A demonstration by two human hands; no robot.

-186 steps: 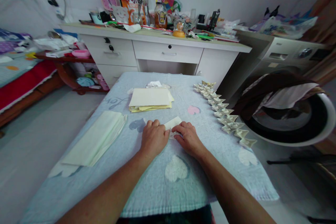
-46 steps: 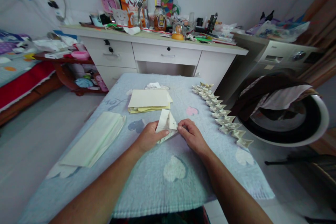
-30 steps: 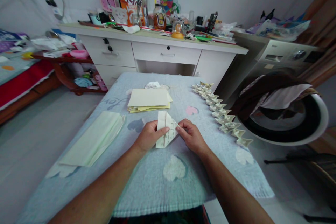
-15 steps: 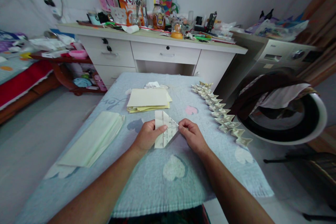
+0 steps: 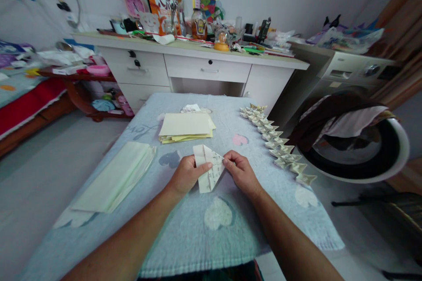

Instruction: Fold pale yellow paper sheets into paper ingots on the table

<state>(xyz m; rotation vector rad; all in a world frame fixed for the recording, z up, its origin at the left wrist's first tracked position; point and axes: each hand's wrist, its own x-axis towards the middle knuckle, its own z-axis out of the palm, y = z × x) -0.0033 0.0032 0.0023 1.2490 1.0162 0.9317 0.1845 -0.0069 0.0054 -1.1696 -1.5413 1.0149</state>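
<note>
A folded sheet of paper [image 5: 206,178] with printed writing is held up between both hands, its pointed corner toward the right. My left hand [image 5: 185,174] grips its left side, the thumb lying flat across the front. At the right corner, my right hand [image 5: 240,169] pinches the paper's tip between thumb and fingertips. Beyond the hands lies a stack of cream and yellow paper [image 5: 185,124]. To the left rests a pile of longer pale sheets [image 5: 114,178]. Folded paper boats [image 5: 276,142] form a row along the table's right side.
A pale blue cloth with heart patterns [image 5: 165,246] covers the table. Behind it stands a white desk [image 5: 198,66] crowded with jars, a snack bag and a pink clock. At right, a washing machine [image 5: 343,72] has its door open with clothes hanging out.
The folded paper has tilted slightly and moved a little lower, toward me. Both hands keep their hold on it.
</note>
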